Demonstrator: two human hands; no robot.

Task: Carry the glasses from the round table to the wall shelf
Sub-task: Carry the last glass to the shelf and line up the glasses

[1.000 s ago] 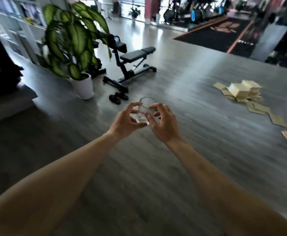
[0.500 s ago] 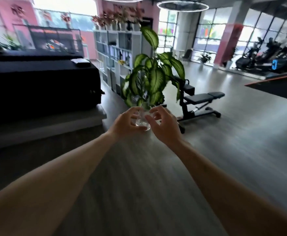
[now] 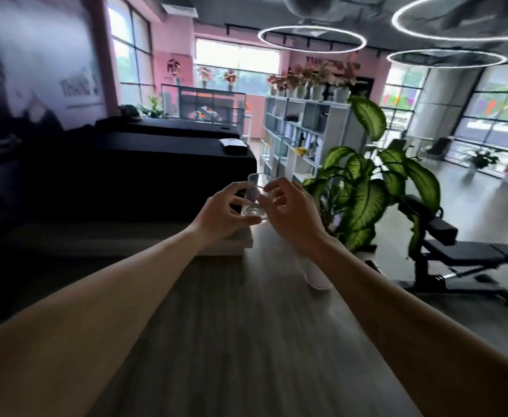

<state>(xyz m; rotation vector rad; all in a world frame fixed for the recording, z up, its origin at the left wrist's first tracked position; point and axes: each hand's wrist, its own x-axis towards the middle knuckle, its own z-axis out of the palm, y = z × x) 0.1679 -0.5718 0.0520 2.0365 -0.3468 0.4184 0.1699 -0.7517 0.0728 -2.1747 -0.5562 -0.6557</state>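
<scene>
Writing shows on the left wall poster [image 3: 79, 85] and on the far pink wall, but it is too blurred to read. The glass [image 3: 255, 200] is a small clear tumbler, upright, apparently empty, with a thick bright base. It is held in mid-air at centre, in front of a black couch [image 3: 144, 176]. The left hand [image 3: 222, 213] and right hand [image 3: 292, 212] each close their grip on its sides with fingertips. A white wall shelf [image 3: 301, 139] stands further off to the right, behind a leafy plant [image 3: 364, 191].
</scene>
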